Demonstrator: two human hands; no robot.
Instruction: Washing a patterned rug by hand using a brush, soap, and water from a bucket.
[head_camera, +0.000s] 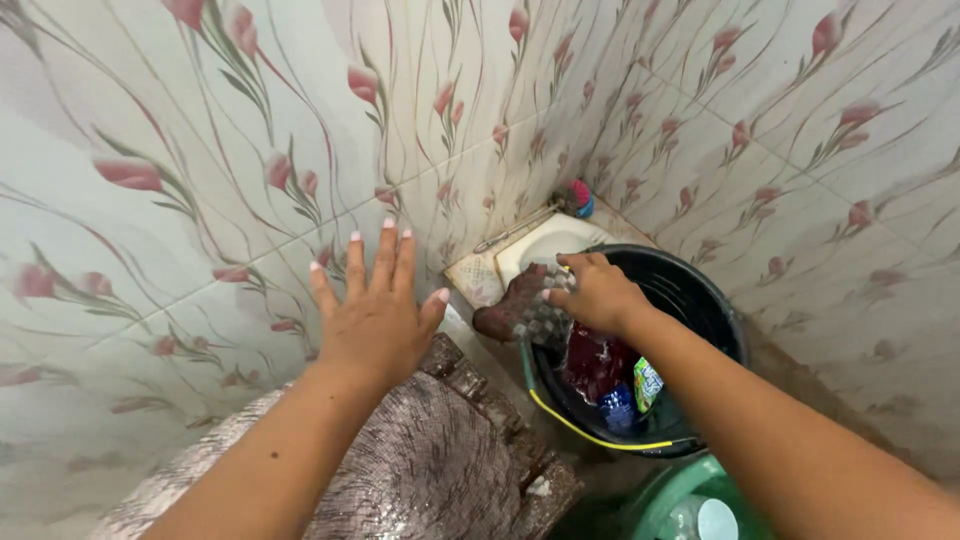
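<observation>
Left hand (375, 310) raised, fingers spread wide, palm flat toward tiled wall (150, 120) with pink flower pattern; contact with wall not clear. Nothing held.

Right hand (598, 292) reaching over near rim of black bucket (700, 290), fingers curled and pinching checked cloth (540, 322), a grey-and-white piece bunched with a dark red-brown part hanging over bucket's left rim. Grip closed on cloth at its upper edge.

Inside bucket: dark red packet (592, 362), blue item (617, 408), small green-and-yellow packet (647, 383), all low against near wall of bucket. Yellow handle (590, 435) lying along bucket's front rim.

Behind bucket, at corner where the two tiled walls meet: white squat pan (550, 240), partly hidden by bucket and cloth. Pink-and-blue brush head (578, 197) at far end of pan, against wall.

Near bottom edge: wet brown woven stool (440, 460) below left forearm, just beside bucket. Green container (680, 500) at bottom right, touching or just beside bucket's front; cannot tell which.
</observation>
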